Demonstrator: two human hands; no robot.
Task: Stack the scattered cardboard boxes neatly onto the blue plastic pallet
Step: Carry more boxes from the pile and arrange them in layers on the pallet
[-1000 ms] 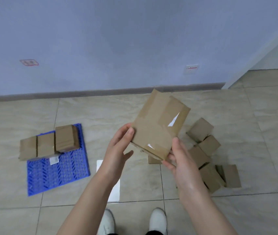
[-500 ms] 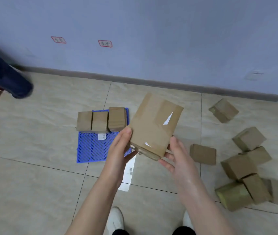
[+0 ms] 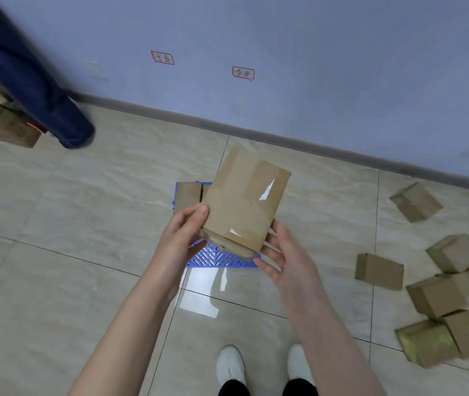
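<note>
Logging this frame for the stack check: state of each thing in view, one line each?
held box: taped shut, tilted, in the air above the pallet
left hand: grip on the box's left edge
right hand: under the box's lower right corner
pallet: mostly hidden, one box visible on it
loose boxes: scattered on the floor at right
</note>
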